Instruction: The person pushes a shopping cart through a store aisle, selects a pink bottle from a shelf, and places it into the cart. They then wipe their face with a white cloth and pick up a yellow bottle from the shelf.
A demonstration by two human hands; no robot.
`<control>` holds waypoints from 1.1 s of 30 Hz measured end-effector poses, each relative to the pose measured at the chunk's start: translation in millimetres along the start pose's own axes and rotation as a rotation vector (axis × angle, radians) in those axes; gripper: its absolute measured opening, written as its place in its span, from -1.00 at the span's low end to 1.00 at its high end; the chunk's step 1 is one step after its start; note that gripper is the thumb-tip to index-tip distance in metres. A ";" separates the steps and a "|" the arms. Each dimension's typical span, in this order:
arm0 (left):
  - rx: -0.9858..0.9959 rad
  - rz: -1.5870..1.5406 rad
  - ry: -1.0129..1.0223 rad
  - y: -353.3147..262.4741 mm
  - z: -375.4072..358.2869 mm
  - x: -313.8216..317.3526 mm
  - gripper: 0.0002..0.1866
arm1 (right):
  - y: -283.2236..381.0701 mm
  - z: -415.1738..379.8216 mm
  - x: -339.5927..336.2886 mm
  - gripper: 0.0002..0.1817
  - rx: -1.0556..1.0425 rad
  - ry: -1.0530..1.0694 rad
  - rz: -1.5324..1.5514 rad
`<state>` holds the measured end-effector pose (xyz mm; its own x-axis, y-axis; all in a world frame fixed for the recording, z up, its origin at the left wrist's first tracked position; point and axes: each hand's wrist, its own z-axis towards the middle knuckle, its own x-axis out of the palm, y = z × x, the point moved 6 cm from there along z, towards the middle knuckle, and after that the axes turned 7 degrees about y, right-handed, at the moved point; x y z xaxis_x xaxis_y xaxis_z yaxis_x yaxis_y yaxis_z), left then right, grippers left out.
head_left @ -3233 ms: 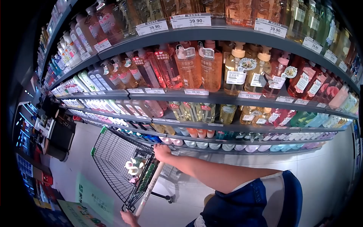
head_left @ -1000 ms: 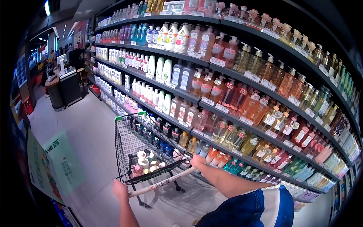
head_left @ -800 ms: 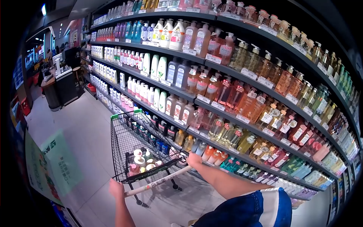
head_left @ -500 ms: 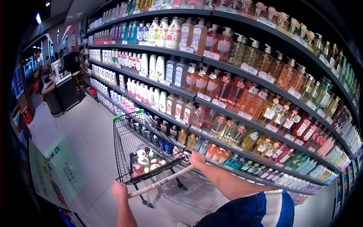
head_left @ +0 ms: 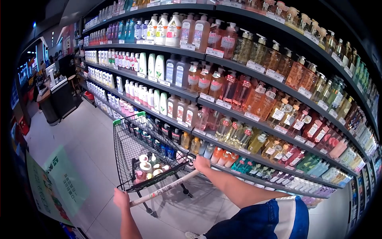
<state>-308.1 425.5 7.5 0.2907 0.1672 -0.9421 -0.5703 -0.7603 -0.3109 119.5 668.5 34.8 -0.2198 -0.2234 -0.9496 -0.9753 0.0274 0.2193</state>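
A black wire shopping cart [head_left: 131, 159] with green corner pieces stands in front of me. Its pale handlebar [head_left: 171, 189], printed with lettering, runs between my hands. My left hand [head_left: 121, 199] is closed around the bar's left end. At the right end, my right hand [head_left: 201, 162] wraps round the same bar. Several bottles [head_left: 148, 167], with white and pink caps or bodies, lie in the bottom of the cart; their labels are too small to read.
A long shelf unit [head_left: 238, 69] with several tiers of pump bottles and price tags lines the right side. A dark counter [head_left: 57, 105] with a stool [head_left: 73, 81] stands at the far left. A green sign panel [head_left: 47, 195] is at the near left. Grey tiles [head_left: 87, 147] cover the floor.
The cart, both hands and the shelves sit slightly further left in view. Both hands keep their hold on the handlebar, and the bottles remain in the cart.
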 end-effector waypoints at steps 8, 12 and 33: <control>0.010 -0.008 0.028 -0.3 9.6 7.2 -0.62 | -4.3 -1.2 -0.6 -0.62 0.011 -0.022 0.012; -0.002 -0.004 -0.007 1.7 2.6 5.6 -0.63 | -5.0 3.1 2.1 -0.61 -0.018 -0.020 -0.010; -0.032 -0.107 -0.041 -15.7 -23.7 6.8 -0.65 | -26.6 20.5 -0.1 -0.65 -0.003 -0.051 -0.065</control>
<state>-279.0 423.8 9.0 0.3166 0.2736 -0.9082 -0.5125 -0.7563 -0.4065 145.0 687.7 24.5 -0.1571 -0.1747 -0.9720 -0.9874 0.0114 0.1576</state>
